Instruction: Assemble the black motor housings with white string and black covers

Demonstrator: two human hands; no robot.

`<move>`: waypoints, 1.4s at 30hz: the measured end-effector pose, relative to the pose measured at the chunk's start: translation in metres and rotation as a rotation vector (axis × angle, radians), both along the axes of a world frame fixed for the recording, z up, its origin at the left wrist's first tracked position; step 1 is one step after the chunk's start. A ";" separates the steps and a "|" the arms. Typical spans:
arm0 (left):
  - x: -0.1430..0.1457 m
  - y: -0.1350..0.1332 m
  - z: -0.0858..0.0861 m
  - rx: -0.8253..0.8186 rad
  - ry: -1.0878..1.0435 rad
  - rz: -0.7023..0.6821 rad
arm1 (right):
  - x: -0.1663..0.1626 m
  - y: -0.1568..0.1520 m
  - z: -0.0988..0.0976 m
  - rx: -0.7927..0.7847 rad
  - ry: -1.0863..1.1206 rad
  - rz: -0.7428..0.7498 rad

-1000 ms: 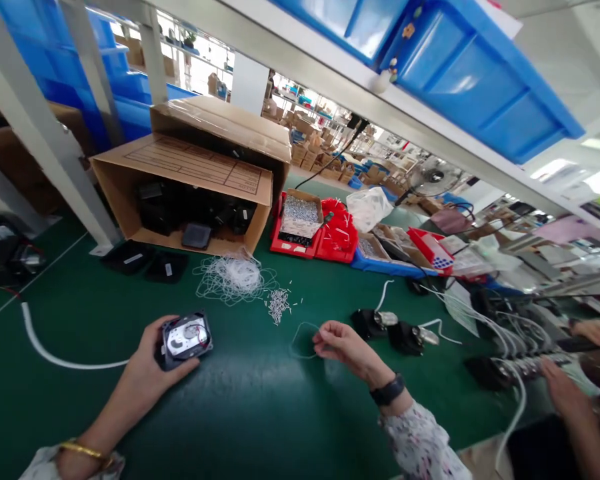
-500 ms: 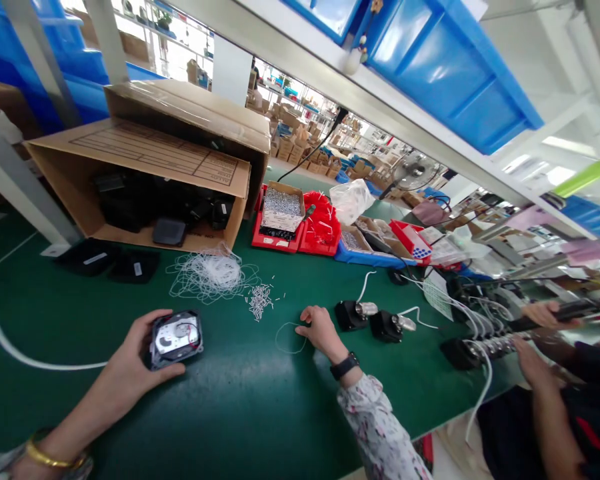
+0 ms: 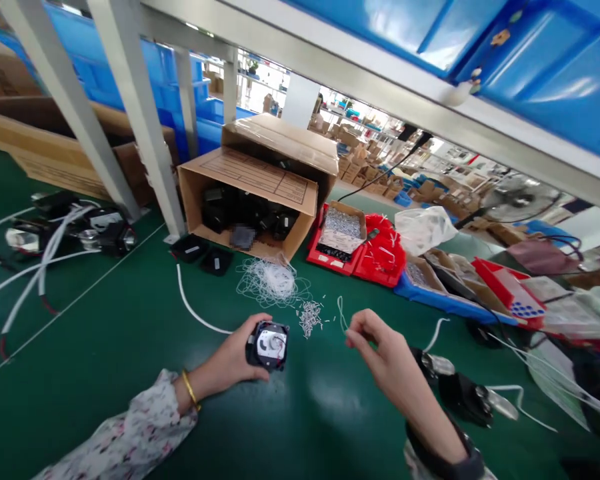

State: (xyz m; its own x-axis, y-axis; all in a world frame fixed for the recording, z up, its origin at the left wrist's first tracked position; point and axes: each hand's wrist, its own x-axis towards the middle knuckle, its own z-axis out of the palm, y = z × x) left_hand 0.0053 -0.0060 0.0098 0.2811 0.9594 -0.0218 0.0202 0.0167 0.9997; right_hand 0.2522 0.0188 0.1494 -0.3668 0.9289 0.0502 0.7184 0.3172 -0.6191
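Observation:
My left hand [image 3: 247, 350] grips a black square housing [image 3: 271, 346] with a white and silver plate inside and thin wires; a white cable runs from it to the left. Between the fingertips of my right hand [image 3: 380, 343] a thin clear loop of cord [image 3: 341, 310] is pinched, held up over the table. A tangled heap of similar white loops [image 3: 273, 280] lies behind the housing. Beside the heap is a scatter of small metal pins [image 3: 310, 318]. Two black fixtures with clear bulbs [image 3: 465, 398] lie to the right, partly behind my right forearm.
A cardboard box [image 3: 250, 177] of black parts stands at the back, with two black covers [image 3: 217, 261] in front. Red bins [image 3: 335, 240] and a blue tray [image 3: 450, 300] line the back right. Cabled units [image 3: 103, 230] lie far left, beyond a shelf post [image 3: 140, 127].
The view has swung left. My right hand has lifted the cord loop off the table. The housing stays in my left hand, now nearer the pins. The co-worker's hands have left the view.

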 end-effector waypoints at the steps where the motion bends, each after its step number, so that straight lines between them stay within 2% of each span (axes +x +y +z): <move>1: 0.000 0.000 -0.002 0.016 0.003 0.009 | -0.014 -0.007 0.010 -0.034 0.009 0.042; 2: 0.000 -0.001 -0.005 0.033 0.002 0.021 | -0.028 -0.015 0.015 -0.081 0.020 0.089; 4: 0.000 -0.002 -0.010 0.076 -0.019 0.035 | -0.055 -0.028 0.014 -0.190 0.036 0.182; 7: 0.002 -0.004 -0.016 0.131 -0.046 0.051 | -0.086 -0.036 -0.012 -0.280 0.023 0.261; 10: 0.002 -0.005 -0.016 0.160 -0.043 0.042 | -0.099 -0.029 -0.039 -0.238 -0.015 0.251; 12: 0.001 -0.004 -0.013 0.177 -0.023 0.047 | -0.100 -0.020 -0.047 -0.213 -0.009 0.215; 15: 0.000 -0.003 -0.010 0.200 -0.001 0.058 | -0.094 -0.007 -0.045 -0.223 0.042 0.172; 20: 0.000 0.000 -0.012 0.198 -0.010 0.067 | -0.086 0.007 -0.047 -0.313 0.186 0.117; 24: 0.000 0.001 -0.018 0.191 -0.027 0.064 | -0.085 0.011 -0.056 -0.372 0.309 0.082; 27: 0.000 0.001 -0.017 0.188 -0.035 0.064 | -0.087 0.006 -0.052 -0.405 0.362 0.087; 33: 0.000 0.000 -0.013 0.181 -0.045 0.055 | -0.094 -0.009 -0.033 -0.374 0.298 0.173; 42: -0.002 0.000 -0.015 0.174 -0.045 0.051 | -0.091 0.003 -0.051 -0.306 0.238 0.127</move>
